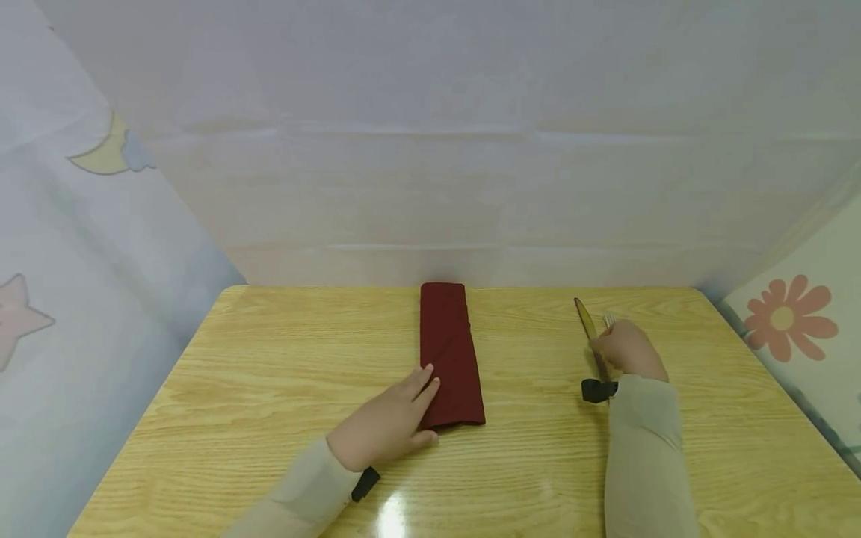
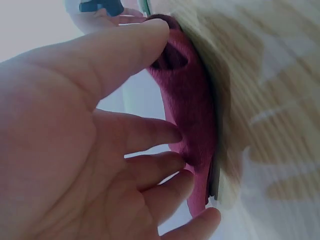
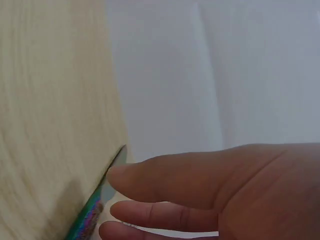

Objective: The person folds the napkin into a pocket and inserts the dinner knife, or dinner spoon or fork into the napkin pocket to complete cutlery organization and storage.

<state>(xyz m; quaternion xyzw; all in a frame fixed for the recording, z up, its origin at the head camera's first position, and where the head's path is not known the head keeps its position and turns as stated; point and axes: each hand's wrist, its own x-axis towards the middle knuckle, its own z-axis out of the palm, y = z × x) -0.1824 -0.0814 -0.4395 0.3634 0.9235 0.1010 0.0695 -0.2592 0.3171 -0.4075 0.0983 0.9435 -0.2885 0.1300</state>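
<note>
A dark red folded cloth napkin (image 1: 449, 351) lies lengthwise on the table. My left hand (image 1: 386, 426) touches its near left edge, fingers extended and spread. In the left wrist view, the thumb (image 2: 135, 45) reaches over the napkin's open folded end, and other fingertips meet its side. Over to the right, my right hand (image 1: 631, 350) pinches a table knife (image 1: 585, 320) between thumb and fingers. The knife (image 3: 87, 217) shows a rainbow sheen in the right wrist view. Fork tines (image 1: 609, 320) show just past the right hand; the hand hides most of the fork.
The wooden table (image 1: 289, 336) ends at a pale cloth backdrop (image 1: 403, 187). Printed side cloths stand at left, with a moon (image 1: 101, 153), and at right, with a flower (image 1: 783, 317). Dark wrist cameras (image 1: 597, 390) sit on both wrists.
</note>
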